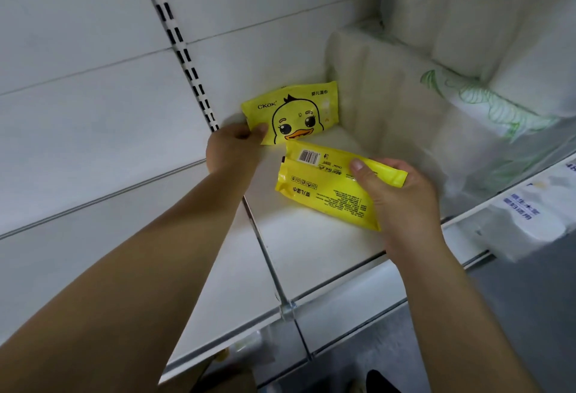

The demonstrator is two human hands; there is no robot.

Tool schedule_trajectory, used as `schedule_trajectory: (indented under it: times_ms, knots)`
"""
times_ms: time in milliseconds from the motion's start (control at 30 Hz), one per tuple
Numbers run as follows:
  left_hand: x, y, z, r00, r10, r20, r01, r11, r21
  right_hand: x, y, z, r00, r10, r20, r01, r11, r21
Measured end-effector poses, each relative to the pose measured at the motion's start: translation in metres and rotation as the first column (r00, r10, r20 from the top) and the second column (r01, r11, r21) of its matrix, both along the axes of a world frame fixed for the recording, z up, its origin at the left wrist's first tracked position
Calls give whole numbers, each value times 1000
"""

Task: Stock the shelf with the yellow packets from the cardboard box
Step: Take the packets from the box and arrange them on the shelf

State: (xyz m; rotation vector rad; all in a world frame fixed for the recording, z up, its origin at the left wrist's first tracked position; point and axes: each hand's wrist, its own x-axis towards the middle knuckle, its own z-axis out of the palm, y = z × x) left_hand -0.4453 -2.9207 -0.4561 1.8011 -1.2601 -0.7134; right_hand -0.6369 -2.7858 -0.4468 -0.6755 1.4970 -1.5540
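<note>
White shop shelf under pale back panel, slotted upright upper left of frame. Pinching lower-left corner of duck-face packet w/ left hand, thumb on front; propping it upright against back panel, centre frame. Gripping second yellow packet w/ right hand, thumb on top, barcode side up, just below-right of first. Touching shelf or just over it? Can't tell.

Best way, prob.: flip second so duck faces out, stand it just in front of first, square up edges, keep right of clear divider. Ease off slowly, since soft pkts likely to slump.

Bay right of divider: only these two pkts, plus bulky white wrapped packs w/ green leaf print at right. No clear sight of cardboard box; contents unknown.
</note>
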Motion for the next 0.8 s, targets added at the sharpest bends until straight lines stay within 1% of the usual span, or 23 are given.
schedule_trajectory:
  times_ms: [100,167,233,300,333,400,433,500,567,633,667,733,767,800]
  knots:
    - [0,15,5,986,115,-118,-125,989,-79,1,1,1,1000,1,28,0,1000,-8]
    - [-3,42,14,977,136,-164,-152,984,-93,3,4,3,998,-2,69,2,1000,-7]
    - [-8,81,29,971,67,-231,-87,993,-75,7,7,7,994,2,114,-1,1000,-6]
    - [-13,124,41,958,-62,-279,50,997,-52,14,12,13,986,30,166,-28,1000,-13]
    - [-15,144,45,937,-137,-323,134,990,-32,19,16,16,982,57,182,-54,998,-21]
    - [-17,175,47,861,-227,-456,252,968,-6,30,26,25,971,160,177,-151,986,-65]
    - [-17,185,47,809,-222,-544,262,965,-4,35,32,29,960,229,161,-215,972,-99]
    - [-11,200,55,666,-184,-723,240,970,-26,47,46,36,921,377,99,-361,920,-150]
    - [1,210,62,545,-149,-825,219,975,-31,57,57,39,839,540,66,-524,835,-168]
    - [17,225,69,447,-168,-879,262,964,-50,68,68,42,732,672,109,-650,738,-183]
    - [23,232,71,421,-174,-890,279,959,-56,72,71,43,692,708,137,-684,705,-189]
    - [36,247,72,430,-147,-891,252,967,-38,81,79,45,641,744,187,-708,668,-229]
    - [42,254,73,443,-113,-889,217,976,-16,86,83,44,637,743,206,-699,669,-253]
    - [47,260,74,453,-72,-888,186,983,15,89,86,43,655,722,222,-670,692,-269]
